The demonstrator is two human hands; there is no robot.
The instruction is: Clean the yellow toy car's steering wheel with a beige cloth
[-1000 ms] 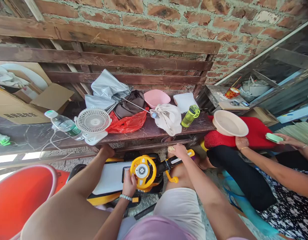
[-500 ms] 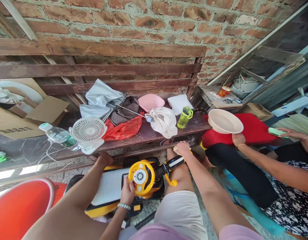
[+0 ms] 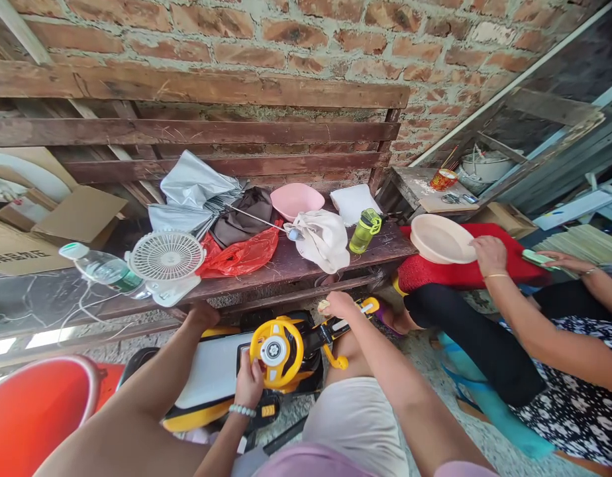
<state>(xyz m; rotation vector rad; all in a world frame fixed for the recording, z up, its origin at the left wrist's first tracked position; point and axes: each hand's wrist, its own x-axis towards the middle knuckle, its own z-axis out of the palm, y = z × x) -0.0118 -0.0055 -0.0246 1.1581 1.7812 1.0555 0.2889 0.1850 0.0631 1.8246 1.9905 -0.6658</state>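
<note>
I sit over a toy ride-on car (image 3: 211, 368) with a white seat and black and yellow body. My left hand (image 3: 249, 383), a bead bracelet on its wrist, is closed on the left rim of the yellow steering wheel (image 3: 276, 351). My right hand (image 3: 340, 305) is closed around a small pale thing I cannot make out and rests on the car's black and yellow handle bar (image 3: 348, 317).
A wooden bench (image 3: 286, 265) ahead carries a white fan (image 3: 165, 260), water bottle (image 3: 100, 268), red bag (image 3: 239, 255), pink bowl (image 3: 297, 199), white cloth (image 3: 323, 240) and green bottle (image 3: 364, 230). At right another person's hands touch a cream plate (image 3: 441, 238). An orange tub (image 3: 40, 414) stands at lower left.
My right hand slid a little left along the handle bar. The other person's hand rose from under the cream plate to its right rim. My left hand stays on the wheel.
</note>
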